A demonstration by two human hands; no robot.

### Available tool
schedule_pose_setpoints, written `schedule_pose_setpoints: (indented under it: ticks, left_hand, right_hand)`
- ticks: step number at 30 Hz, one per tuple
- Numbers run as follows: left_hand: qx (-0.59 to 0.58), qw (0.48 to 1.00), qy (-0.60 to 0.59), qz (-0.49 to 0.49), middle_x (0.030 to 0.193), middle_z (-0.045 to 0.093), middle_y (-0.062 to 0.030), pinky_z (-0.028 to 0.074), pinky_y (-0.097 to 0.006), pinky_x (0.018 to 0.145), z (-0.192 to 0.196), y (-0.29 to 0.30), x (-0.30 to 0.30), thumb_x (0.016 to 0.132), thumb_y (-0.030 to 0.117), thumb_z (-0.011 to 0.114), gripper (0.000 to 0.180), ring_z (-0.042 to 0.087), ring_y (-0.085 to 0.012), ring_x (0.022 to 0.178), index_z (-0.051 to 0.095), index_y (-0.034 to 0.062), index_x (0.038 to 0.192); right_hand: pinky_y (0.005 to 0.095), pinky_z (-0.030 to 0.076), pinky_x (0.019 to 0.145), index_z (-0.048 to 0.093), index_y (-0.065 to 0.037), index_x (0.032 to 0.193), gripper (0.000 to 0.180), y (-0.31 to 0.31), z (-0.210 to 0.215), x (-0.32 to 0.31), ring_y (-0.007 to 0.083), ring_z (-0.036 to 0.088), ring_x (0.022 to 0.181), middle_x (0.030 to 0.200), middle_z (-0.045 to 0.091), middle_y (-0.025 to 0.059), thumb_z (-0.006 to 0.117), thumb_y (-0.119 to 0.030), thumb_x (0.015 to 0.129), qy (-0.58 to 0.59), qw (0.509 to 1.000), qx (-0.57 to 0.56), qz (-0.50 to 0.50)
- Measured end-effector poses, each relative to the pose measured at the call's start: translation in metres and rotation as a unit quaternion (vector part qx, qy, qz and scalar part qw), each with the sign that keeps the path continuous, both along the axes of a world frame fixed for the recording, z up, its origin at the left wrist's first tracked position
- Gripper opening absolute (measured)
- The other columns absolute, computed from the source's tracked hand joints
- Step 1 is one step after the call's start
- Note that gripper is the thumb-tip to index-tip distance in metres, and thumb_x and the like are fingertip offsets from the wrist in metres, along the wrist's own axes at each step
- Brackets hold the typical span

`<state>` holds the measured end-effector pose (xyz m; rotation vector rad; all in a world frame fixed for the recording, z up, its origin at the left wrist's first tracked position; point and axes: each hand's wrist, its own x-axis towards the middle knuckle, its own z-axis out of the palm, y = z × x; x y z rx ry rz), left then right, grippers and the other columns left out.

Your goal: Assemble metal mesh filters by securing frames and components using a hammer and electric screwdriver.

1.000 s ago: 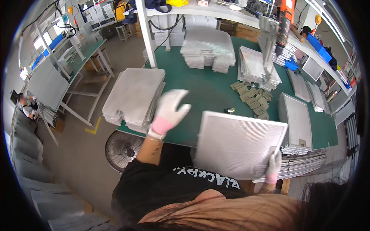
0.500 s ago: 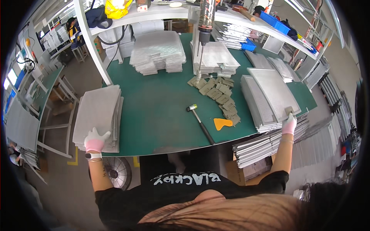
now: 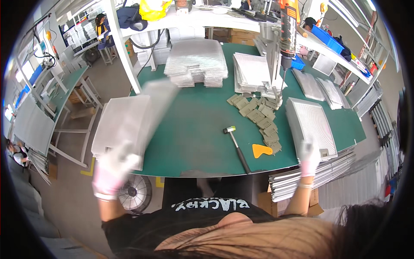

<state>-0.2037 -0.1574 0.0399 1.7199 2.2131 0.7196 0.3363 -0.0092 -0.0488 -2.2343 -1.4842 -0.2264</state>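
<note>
Panel (image 3: pixel 161 99) hangs tilted over the left stack (image 3: pixel 118 118), clamped in my left grip (image 3: pixel 115 167); right grip (image 3: pixel 309 156), blurred, I can't tell. One-handed hold could let its far corner scrape.

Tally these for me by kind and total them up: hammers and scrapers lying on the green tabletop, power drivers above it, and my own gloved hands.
Hammer: 1
Yellow-orange scraper: 1
Power driver: 1
Gloved hands, left hand and right hand: 2
Total: 5
</note>
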Motion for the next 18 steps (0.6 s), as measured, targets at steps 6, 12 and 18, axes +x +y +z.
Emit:
schedule_pose_setpoints:
  ticks: [6, 12, 18]
  left_hand:
    - [-0.161, 0.953, 0.041, -0.253, 0.102, 0.068, -0.0226, 0.052, -0.047, 0.086, -0.158, 0.059, 0.114, 0.095, 0.059, 0.048, 0.063, 0.065, -0.0423, 0.096, 0.058, 0.0049, 0.125]
    - [0.02, 0.926, 0.257, -0.275, 0.139, 0.052, -0.0196, 0.032, -0.053, 0.111, -0.209, 0.114, 0.059, 0.088, 0.063, 0.054, 0.07, 0.044, -0.0401, 0.133, 0.055, 0.0105, 0.134]
    - [-0.006, 0.947, 0.213, -0.239, 0.153, 0.036, -0.0194, 0.017, -0.059, 0.117, -0.25, 0.149, 0.078, 0.085, 0.064, 0.056, 0.081, 0.027, -0.0431, 0.143, 0.043, 0.0138, 0.147]
  right_hand:
    - [0.0457, 0.052, 0.085, 0.063, -0.011, 0.12, 0.038, 0.031, -0.129, -0.163, 0.0354, 0.06, 0.103, 0.131, 0.056, 0.015, 0.063, -0.015, 0.082, -0.053, 0.838, 0.009, 0.543]
    - [0.0463, 0.05, 0.088, 0.062, -0.01, 0.121, 0.042, 0.092, -0.16, -0.161, 0.0344, 0.055, 0.11, 0.142, 0.046, 0.0141, 0.061, -0.009, 0.079, -0.106, 0.927, -0.12, 0.339]
    - [0.0478, 0.041, 0.102, 0.061, 0.0, 0.122, 0.042, 0.217, -0.039, -0.243, 0.0398, 0.052, 0.12, 0.127, 0.057, 0.0249, 0.069, -0.012, 0.082, 0.036, 0.844, 0.298, 0.443]
